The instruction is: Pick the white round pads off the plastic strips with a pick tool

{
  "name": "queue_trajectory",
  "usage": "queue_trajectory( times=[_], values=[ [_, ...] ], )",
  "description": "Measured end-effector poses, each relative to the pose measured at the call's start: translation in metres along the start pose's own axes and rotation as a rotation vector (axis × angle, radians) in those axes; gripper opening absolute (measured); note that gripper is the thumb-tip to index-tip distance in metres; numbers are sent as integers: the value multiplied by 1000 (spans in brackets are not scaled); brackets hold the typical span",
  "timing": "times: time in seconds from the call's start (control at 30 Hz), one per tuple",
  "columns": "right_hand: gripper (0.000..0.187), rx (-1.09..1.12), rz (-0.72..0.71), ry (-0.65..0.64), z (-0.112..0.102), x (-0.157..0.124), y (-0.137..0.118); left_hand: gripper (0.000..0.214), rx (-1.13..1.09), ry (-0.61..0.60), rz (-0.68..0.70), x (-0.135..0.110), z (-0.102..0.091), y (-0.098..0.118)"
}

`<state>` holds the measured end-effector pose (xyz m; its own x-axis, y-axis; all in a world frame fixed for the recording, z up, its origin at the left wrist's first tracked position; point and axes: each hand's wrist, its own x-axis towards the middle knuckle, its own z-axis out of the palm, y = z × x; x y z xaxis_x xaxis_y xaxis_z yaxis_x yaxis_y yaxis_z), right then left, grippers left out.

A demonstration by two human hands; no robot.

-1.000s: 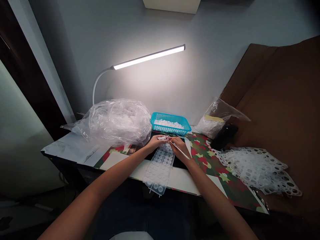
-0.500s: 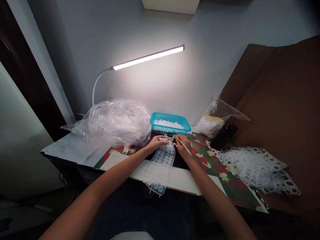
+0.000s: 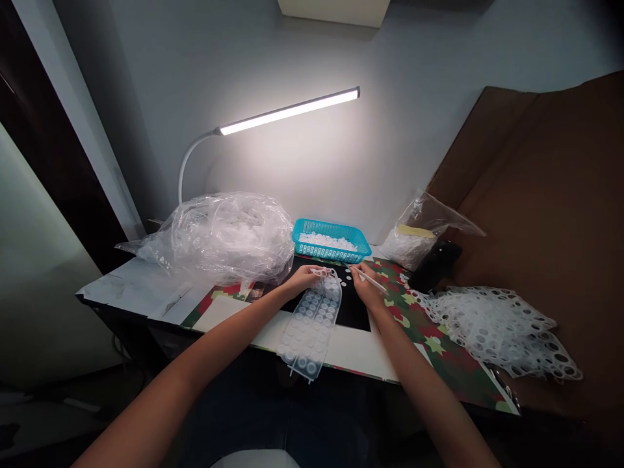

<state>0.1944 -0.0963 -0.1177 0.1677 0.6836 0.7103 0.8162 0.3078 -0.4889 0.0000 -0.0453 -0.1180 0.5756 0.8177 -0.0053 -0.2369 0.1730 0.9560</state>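
My left hand (image 3: 305, 278) is closed on the far end of a translucent plastic sheet (image 3: 309, 331) lined with rows of round pieces. The sheet slopes toward me, and its near end hangs over the table edge. My right hand (image 3: 366, 285) pinches a thin white stick-like tool (image 3: 373, 281), just right of the sheet and apart from it. Between the hands, several small white discs (image 3: 348, 273) lie on a black mat (image 3: 353, 312). Which end of the tool works on the sheet I cannot make out.
Behind my hands stands a blue basket (image 3: 361, 250) of white discs. A large clear plastic bag (image 3: 229, 234) bulges at the left. To the right lie perforated plastic sheets (image 3: 492, 331), a black object (image 3: 435, 266) and a smaller bag (image 3: 409, 244). A lamp (image 3: 292, 112) shines above.
My right hand has moved right, away from the sheet's far end, with the white tool still in it. My left hand stays on the sheet. More discs show on the mat.
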Motion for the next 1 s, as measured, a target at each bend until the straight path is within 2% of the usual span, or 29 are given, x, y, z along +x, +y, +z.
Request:
queue_trajectory(
  times=[0.1, 0.27, 0.4, 0.53, 0.63, 0.9, 1.0],
  values=[
    [19, 40, -23, -51, 2, -2, -8, 41, -31, -11, -39, 2, 0, 1],
    [20, 133, -74, -61, 0, -5, -33, 44, -49, -14, -77, 6, -3, -1],
    [16, 290, -160, -156, 0, -8, -47, 45, -66, -7, -87, 9, -4, -4],
    [14, 333, -201, -243, 6, -11, -48, 43, -82, 5, -107, 13, -4, -3],
    [14, 320, -208, -253, 10, -12, -45, 41, -77, -19, -124, 13, -3, -2],
    [17, 238, -147, -74, 7, -9, -41, 26, -12, -77, -106, 13, -8, -5],
    [15, 260, -212, -202, 7, -10, -42, 23, 24, -100, -93, 12, -11, -7]
  ],
)
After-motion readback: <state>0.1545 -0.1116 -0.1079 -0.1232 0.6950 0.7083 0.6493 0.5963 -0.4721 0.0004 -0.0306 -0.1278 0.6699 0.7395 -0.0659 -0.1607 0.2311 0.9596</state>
